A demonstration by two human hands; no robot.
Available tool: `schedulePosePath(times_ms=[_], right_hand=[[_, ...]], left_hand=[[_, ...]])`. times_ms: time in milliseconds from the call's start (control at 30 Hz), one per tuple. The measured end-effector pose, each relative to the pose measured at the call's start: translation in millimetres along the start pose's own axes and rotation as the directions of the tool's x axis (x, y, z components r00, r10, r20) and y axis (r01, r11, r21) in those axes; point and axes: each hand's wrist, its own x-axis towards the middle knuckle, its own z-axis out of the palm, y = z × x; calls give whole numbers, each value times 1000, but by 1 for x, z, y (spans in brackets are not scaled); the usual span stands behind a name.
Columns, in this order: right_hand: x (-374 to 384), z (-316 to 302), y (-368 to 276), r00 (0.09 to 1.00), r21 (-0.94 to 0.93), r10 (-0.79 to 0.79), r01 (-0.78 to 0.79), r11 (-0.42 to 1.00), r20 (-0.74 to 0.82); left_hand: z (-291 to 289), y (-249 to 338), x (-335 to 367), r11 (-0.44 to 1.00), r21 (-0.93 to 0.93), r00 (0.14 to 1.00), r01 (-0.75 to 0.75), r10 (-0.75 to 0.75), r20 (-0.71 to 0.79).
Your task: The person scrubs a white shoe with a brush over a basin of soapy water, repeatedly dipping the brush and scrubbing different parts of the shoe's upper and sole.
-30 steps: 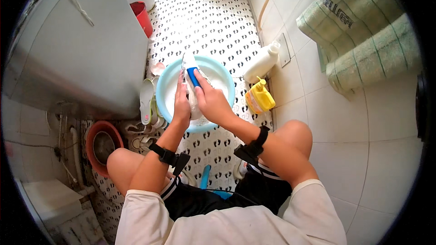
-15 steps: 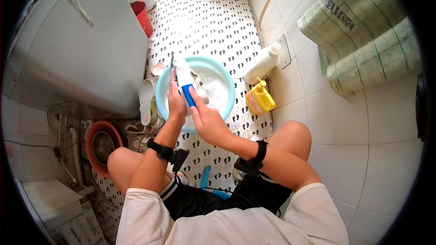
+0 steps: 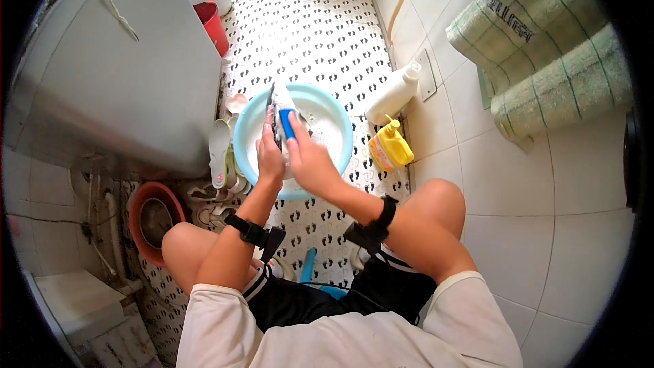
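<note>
The right hand's (image 3: 310, 161) fingers are curled around a blue oblong scrubber (image 3: 287, 123), probably a brush with its bristles hidden, pressed against a white shoe with a dark sole (image 3: 281, 99). The left hand (image 3: 270, 155) grips that shoe from the other side, fingers laid along the sole; its thumb is hard to make out. The shoe is tilted up on edge over a round pale-blue plastic basin (image 3: 347, 138) of white, sudsy water (image 3: 332, 131). For good scrubbing, the left palm should back the sole firmly — wet material probably slips — while the right works short strokes along the shoe's length, low enough that drips land inside the rim. Room looks tightest at the sides: pale sandals (image 3: 221, 153) sit just left of the basin, while a yellow pump bottle (image 3: 390, 148) and a white plastic bottle (image 3: 393, 97) stand near its right — more generous space lies ahead, over the footprint-patterned floor (image 3: 303, 41).
</note>
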Motion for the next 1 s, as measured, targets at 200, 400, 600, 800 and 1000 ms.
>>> schedulePosePath(times_ms=[200, 400, 600, 800, 1000], right_hand=[[16, -8, 11, 995, 56, -102, 102, 993, 3], [17, -2, 12, 988, 17, -155, 155, 988, -27], [21, -10, 17, 999, 8, -14, 14, 1000, -47], [31, -17, 24, 988, -2, -152, 153, 988, -39], [-17, -4, -2, 983, 40, -131, 127, 991, 128]], left_hand=[[-3, -1, -8, 905, 375, 978, -201, 209, 19], [-11, 4, -14, 977, 204, 997, -66, 59, 40], [-10, 1, -9, 969, 247, 992, -22, -10, 127], [-10, -10, -7, 940, 319, 991, -121, 99, 86], [-6, 19, -9, 999, -51, 1000, 11, -12, -29]])
